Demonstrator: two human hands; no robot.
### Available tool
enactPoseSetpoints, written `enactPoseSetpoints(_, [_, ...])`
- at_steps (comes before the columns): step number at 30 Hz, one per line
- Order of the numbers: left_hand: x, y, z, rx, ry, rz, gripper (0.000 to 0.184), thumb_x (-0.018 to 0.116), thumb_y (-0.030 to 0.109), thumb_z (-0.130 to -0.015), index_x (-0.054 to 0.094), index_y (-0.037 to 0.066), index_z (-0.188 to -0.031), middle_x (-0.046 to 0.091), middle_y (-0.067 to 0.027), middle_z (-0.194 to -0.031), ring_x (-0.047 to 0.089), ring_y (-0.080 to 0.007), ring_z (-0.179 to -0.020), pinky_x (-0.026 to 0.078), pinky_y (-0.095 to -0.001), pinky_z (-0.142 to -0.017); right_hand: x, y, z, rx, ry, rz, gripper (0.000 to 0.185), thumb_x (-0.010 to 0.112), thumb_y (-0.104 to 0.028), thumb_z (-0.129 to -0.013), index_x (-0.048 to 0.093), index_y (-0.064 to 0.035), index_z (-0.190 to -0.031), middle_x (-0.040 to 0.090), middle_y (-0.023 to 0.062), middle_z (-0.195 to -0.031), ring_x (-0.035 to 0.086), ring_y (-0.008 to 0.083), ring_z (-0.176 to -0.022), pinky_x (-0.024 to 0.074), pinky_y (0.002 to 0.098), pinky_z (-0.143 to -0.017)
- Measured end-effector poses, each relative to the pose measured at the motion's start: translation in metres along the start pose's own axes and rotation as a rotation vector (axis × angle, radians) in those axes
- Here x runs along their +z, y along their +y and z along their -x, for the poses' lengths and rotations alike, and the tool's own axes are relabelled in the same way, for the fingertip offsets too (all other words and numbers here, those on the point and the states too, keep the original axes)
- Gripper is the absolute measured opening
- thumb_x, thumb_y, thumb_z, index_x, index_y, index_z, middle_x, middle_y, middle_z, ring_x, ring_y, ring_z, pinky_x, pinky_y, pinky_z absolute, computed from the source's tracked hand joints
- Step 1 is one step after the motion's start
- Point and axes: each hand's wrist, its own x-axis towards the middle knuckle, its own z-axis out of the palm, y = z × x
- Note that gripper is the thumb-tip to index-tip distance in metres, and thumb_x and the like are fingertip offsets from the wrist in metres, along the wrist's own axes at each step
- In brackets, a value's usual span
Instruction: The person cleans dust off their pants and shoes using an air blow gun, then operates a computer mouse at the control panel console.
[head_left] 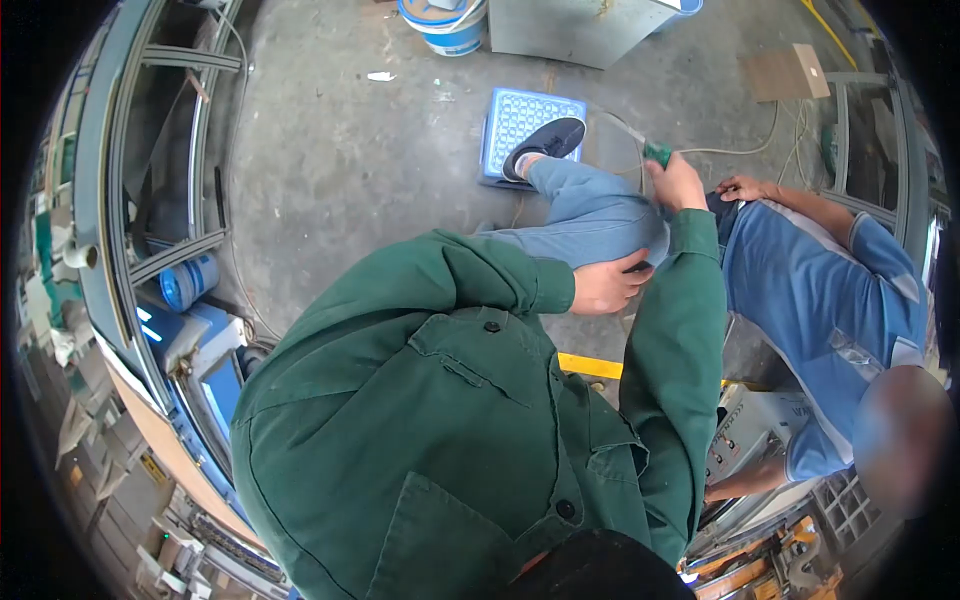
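Observation:
In the head view, my right hand [678,184] is closed around a green-handled tool [657,153] with a pale cord or hose near it; the tool's working end is not clear. My left hand [604,287] lies against the blue jeans [600,215] near the bent knee, fingers curled. A small dark patch shows between its thumb and fingers, too unclear to name. The dark shoe [548,143] rests on a blue plastic platform [500,105] with a grid top.
A co-worker in a blue shirt [800,270] leans close on the right, beside a control box [755,425]. A metal frame [110,200] stands left. A blue-and-white bucket [450,38], grey cabinet [560,30] and cardboard box [785,73] stand ahead. Cables [740,151] cross the floor.

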Motion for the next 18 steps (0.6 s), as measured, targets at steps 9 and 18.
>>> enactPoseSetpoints(9, [0.028, 0.015, 0.015, -0.293, 0.32, 1.177, 0.036, 0.032, 0.02, -0.091, 0.041, 0.005, -0.122, 0.04, -0.0104, -0.128, 0.036, -0.0229, -0.118, 0.025, -0.0354, -0.101, 0.025, -0.078, 0.021, -0.149, -0.384, 0.169, 0.033, 0.057, -0.03, -0.078, 0.058, 0.0006, -0.091, 0.063, 0.017, -0.076, 0.06, 0.031, -0.079, 0.0461, 0.0397, -0.071])
enactPoseSetpoints(18, [0.04, 0.028, 0.02, -0.513, 0.327, 1.991, 0.045, 0.053, 0.003, -0.078, 0.039, 0.003, -0.121, 0.045, -0.0124, -0.122, 0.039, -0.0238, -0.116, 0.03, -0.0362, -0.098, 0.052, -0.05, 0.01, -0.006, -0.029, 0.122, 0.04, 0.056, -0.031, -0.078, 0.052, -0.0011, -0.104, 0.057, 0.0207, -0.102, 0.054, 0.0341, -0.097, 0.0437, 0.0414, -0.08])
